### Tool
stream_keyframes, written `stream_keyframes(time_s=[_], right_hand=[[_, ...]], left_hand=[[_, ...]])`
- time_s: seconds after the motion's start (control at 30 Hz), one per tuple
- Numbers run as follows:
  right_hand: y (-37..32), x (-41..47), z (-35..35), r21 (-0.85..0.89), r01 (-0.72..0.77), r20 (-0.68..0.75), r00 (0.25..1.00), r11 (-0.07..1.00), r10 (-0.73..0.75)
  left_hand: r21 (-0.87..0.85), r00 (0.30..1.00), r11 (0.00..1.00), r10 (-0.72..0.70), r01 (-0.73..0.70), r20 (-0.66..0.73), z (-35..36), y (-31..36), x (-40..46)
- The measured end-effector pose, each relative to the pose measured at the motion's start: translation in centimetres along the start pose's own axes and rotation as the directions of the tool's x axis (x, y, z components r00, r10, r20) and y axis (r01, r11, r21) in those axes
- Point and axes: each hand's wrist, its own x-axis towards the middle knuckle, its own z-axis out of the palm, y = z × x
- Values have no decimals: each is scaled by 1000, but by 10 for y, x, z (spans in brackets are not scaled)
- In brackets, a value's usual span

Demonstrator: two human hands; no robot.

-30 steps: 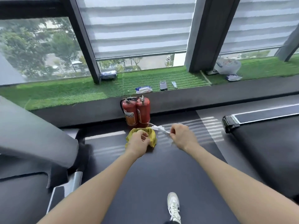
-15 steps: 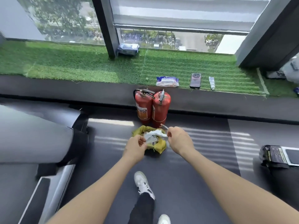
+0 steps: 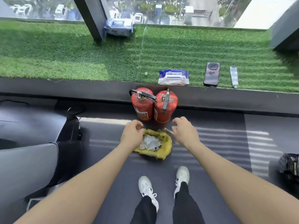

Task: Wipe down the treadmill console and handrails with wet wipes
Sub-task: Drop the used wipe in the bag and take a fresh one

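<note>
A yellow bag (image 3: 161,153) lies open on the dark floor in front of me, with crumpled used white wipes (image 3: 150,143) inside it. My left hand (image 3: 131,135) hovers at the bag's left rim, and its loosely curled fingers hold nothing that I can see. Over the bag's right rim, my right hand (image 3: 182,132) is empty too, its fingers relaxed. A thin white strip (image 3: 169,131) sticks out beside that hand. A pack of wet wipes (image 3: 173,77) lies on the artificial grass ledge (image 3: 80,59) beyond.
Two red fire extinguishers (image 3: 153,106) stand just behind the bag. On the ledge are a phone (image 3: 211,74), a small tube (image 3: 234,77) and a second wipes pack (image 3: 119,27). Treadmill parts sit at the left (image 3: 24,159) and right (image 3: 289,165). My shoes (image 3: 163,181) are below.
My right hand has let go of the wipe, which now lies in the bag. The bag has come down onto the floor, and my view has tilted downward and closer.
</note>
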Motion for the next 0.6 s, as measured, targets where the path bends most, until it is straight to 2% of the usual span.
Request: stream_keyframes(time_s=[0.2,0.33,0.43,0.53,0.6], right_hand=[[19,125,-42,12,16,-43,999,1000,-15],[34,217,-63,14,40,-1,999,999,-40],[46,268,-64,9,66,33,997,998,-66],[58,319,-51,-52,123,88,989,991,-118],[59,339,-43,-84,173,76,983,981,-167]], left_hand=[[45,997,997,68,-67,-29,16,75,105],[22,998,999,50,-49,-47,46,117,182],[9,998,999,31,-30,-56,72,136,228],[32,996,998,52,-50,-77,99,142,275],[28,992,996,85,-83,-97,109,140,293]])
